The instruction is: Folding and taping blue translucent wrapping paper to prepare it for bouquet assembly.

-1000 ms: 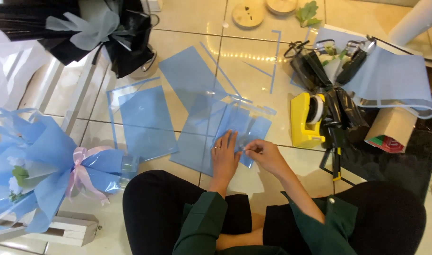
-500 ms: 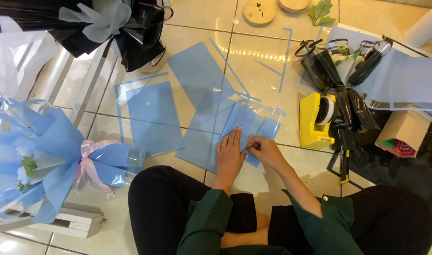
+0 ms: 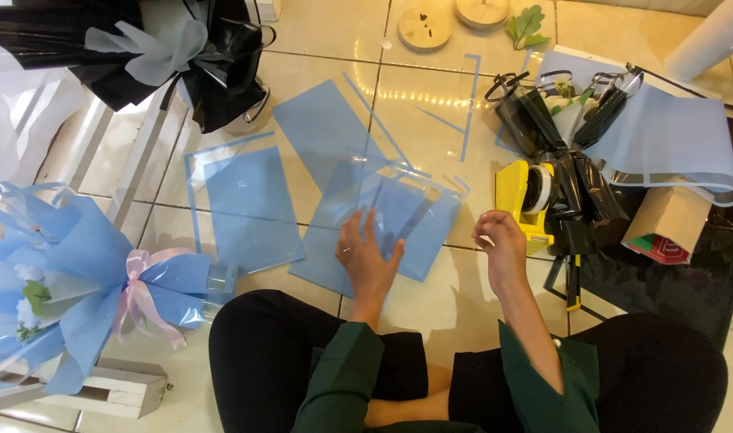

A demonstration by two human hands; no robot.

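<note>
Right hand (image 3: 499, 244) has lifted off toward the yellow tape dispenser (image 3: 520, 200), fingers loosely curled, empty; left hand (image 3: 369, 258) flat, fingers spread, pinning the folded blue sheet (image 3: 398, 220). Should keep firm pressure so folds hold.

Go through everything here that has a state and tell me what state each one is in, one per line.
Left hand: open, flat on the blue sheets.
Right hand: raised, fingers curled, something small and pale at the fingertips.
Blue sheets: loose, spread flat and overlapping on the floor.
Blue bouquet: wrapped, tied with a pink ribbon, lying on its side.
Black bouquet: wrapped, pale bow on it.
Tape dispenser: upright, roll loaded.
Cardboard box: lying tilted.
</note>
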